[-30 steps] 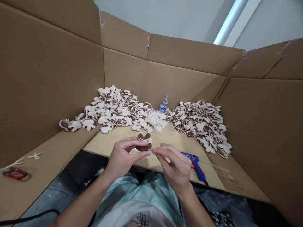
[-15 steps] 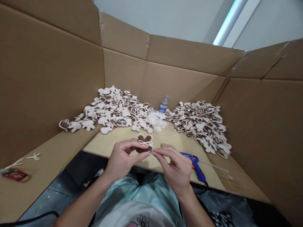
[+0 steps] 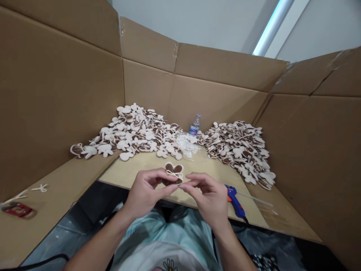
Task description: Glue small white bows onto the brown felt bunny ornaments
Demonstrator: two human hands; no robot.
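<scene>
My left hand [image 3: 146, 190] pinches a small brown-and-cream rabbit-ear piece [image 3: 174, 171] with a cream bow tied across it, held upright over the near edge of the wooden board [image 3: 135, 169]. My right hand [image 3: 210, 197] meets it from the right, with its fingertips pinched at the piece's lower edge beside my left thumb. What the right fingertips hold there is too small to make out. Both hands hover above my lap.
Two big heaps of similar ear pieces lie at the back left [image 3: 135, 130] and back right [image 3: 239, 146], with a water bottle [image 3: 195, 125] and small white bits [image 3: 186, 145] between. A blue glue gun [image 3: 234, 200] lies right of my hands. Cardboard walls [image 3: 56, 94] surround everything. Red object [image 3: 17, 209] far left.
The ear piece has tipped up to face me more fully. My right hand has closed in towards the left, its fingers curling tighter at the piece's base.
</scene>
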